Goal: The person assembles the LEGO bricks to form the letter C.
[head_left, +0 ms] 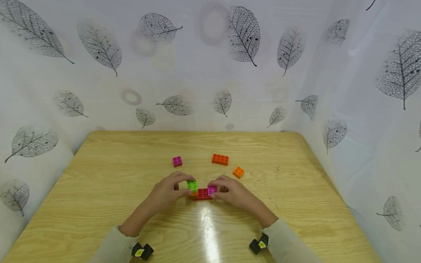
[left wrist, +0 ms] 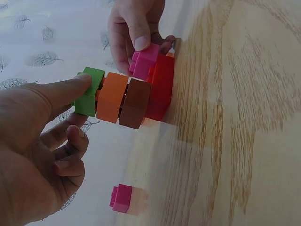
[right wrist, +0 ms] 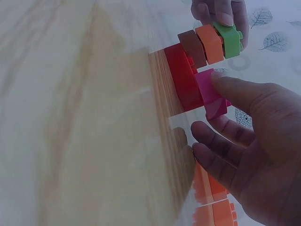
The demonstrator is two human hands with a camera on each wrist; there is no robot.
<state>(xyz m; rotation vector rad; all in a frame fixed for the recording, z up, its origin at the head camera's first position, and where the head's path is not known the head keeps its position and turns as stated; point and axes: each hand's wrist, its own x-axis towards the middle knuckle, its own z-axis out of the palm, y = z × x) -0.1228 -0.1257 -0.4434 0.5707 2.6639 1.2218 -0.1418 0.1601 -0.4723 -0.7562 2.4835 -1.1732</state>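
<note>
My left hand (head_left: pixel 167 190) pinches a green toy brick (head_left: pixel 192 185) between thumb and fingers. Below that brick come an orange brick (left wrist: pixel 112 97) and a brown brick (left wrist: pixel 135 103), stacked over one end of a long red brick (left wrist: pixel 161 89). Narrow gaps show between the stacked bricks in the left wrist view. At the red brick's other end, a pink brick (right wrist: pixel 211 94) sits on top, pinched by the thumb and fingers of my right hand (head_left: pixel 232 190). Red studs (head_left: pixel 202 193) show between the two ends. The red brick lies on the wooden table (head_left: pixel 131 153).
Behind the hands lie a loose magenta brick (head_left: pixel 177 161), a long orange-red brick (head_left: pixel 220 159) and a small orange brick (head_left: pixel 238 172). A pale leaf-patterned curtain (head_left: pixel 197 73) borders the table's back and sides.
</note>
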